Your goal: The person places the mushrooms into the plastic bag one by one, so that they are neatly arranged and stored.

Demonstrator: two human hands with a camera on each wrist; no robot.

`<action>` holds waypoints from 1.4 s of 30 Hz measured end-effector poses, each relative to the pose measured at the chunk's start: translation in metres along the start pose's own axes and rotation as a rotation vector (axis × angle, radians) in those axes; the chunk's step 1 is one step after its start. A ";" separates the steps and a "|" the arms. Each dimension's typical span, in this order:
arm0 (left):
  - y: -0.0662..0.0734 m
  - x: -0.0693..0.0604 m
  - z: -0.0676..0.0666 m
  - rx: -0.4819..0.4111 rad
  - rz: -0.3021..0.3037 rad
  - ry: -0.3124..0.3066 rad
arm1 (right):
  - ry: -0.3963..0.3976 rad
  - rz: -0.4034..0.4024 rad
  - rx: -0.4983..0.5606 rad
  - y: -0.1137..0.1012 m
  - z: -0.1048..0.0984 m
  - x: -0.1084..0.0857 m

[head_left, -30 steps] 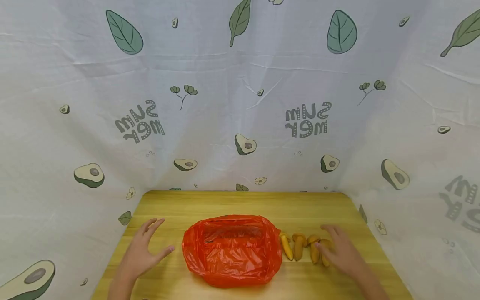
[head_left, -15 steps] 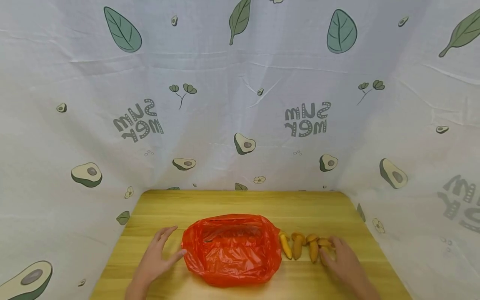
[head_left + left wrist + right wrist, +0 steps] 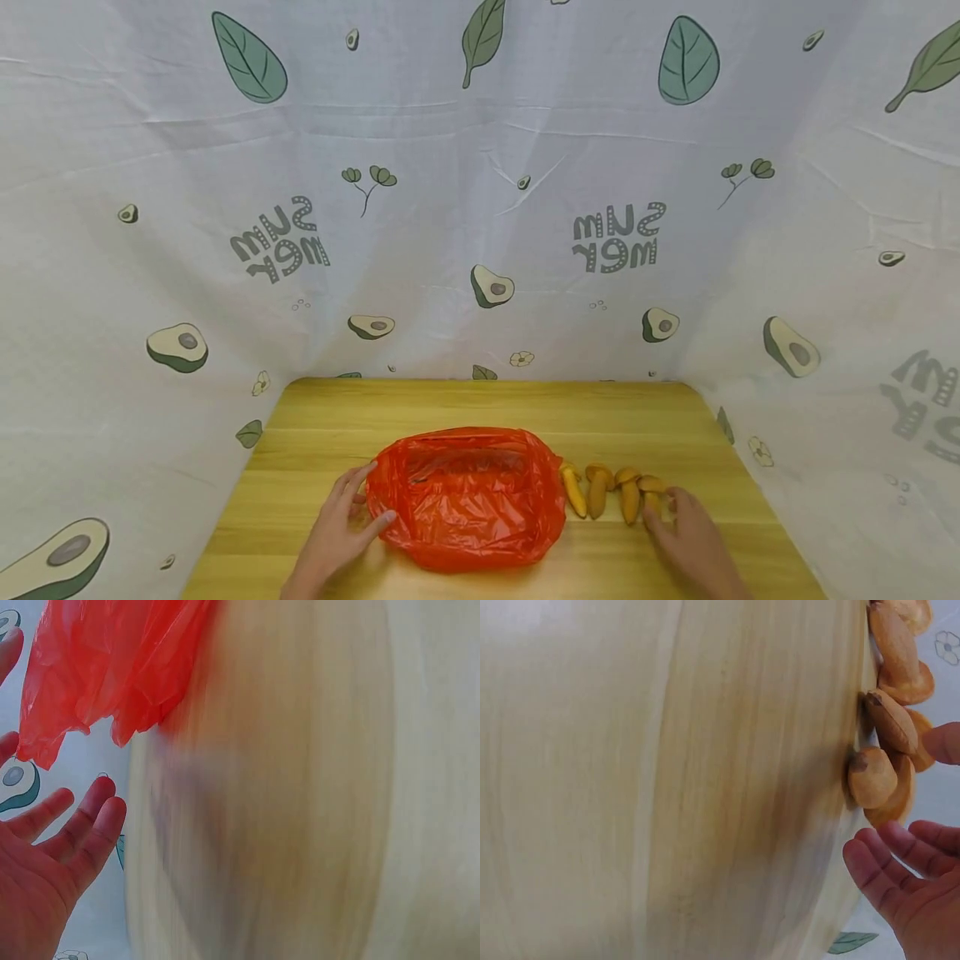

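An open red plastic bag stands mid-table. My left hand is at its left side, thumb and fingers spread; in the left wrist view that hand is beside the bag, and whether it touches is hard to tell. Right of the bag lie several brown-yellow mushrooms in a row, the leftmost nearest the bag. At the rightmost mushroom is my right hand, thumb and fingers apart on either side. The right wrist view has the hand with relaxed fingers just below the end mushroom.
The wooden table has its back edge against a white cloth printed with leaves, avocados and lettering. The cloth also hangs along the left and right sides.
My left hand has moved right, up to the bag's left side. My right hand has come down beside the rightmost mushroom, from above the row's right end. The bag stays put.
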State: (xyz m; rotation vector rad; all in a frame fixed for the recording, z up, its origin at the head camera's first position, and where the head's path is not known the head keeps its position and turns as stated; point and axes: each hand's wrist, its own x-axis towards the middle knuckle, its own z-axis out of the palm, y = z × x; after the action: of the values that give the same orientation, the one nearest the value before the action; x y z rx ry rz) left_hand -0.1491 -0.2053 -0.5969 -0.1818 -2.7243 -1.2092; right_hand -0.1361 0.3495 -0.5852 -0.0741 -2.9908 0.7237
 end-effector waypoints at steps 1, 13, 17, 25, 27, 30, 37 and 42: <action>0.000 0.000 0.001 -0.009 0.003 0.004 | 0.002 -0.001 0.003 0.001 0.001 0.000; 0.002 0.000 0.010 -0.006 0.080 0.048 | -0.050 0.021 0.053 -0.003 0.012 0.000; 0.001 0.003 0.011 0.011 0.108 0.077 | -0.038 0.002 0.065 -0.003 0.018 0.004; 0.002 0.003 0.012 -0.029 0.062 0.071 | 0.005 0.015 0.063 0.002 0.022 0.010; 0.002 0.003 0.013 -0.040 0.054 0.072 | 0.003 0.014 0.058 0.002 0.021 0.010; 0.001 0.001 0.014 -0.052 0.050 0.074 | -0.005 0.020 0.055 0.001 0.021 0.011; 0.001 -0.002 0.019 -0.118 0.035 0.049 | -0.008 0.061 0.089 0.003 0.022 0.012; 0.001 -0.002 0.021 -0.159 0.018 0.043 | -0.010 0.132 0.130 0.006 0.026 0.013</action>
State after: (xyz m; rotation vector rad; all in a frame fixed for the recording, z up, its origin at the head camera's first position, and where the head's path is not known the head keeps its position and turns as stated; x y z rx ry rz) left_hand -0.1487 -0.1888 -0.6103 -0.1966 -2.5845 -1.4078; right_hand -0.1510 0.3438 -0.6099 -0.2641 -2.9616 0.9330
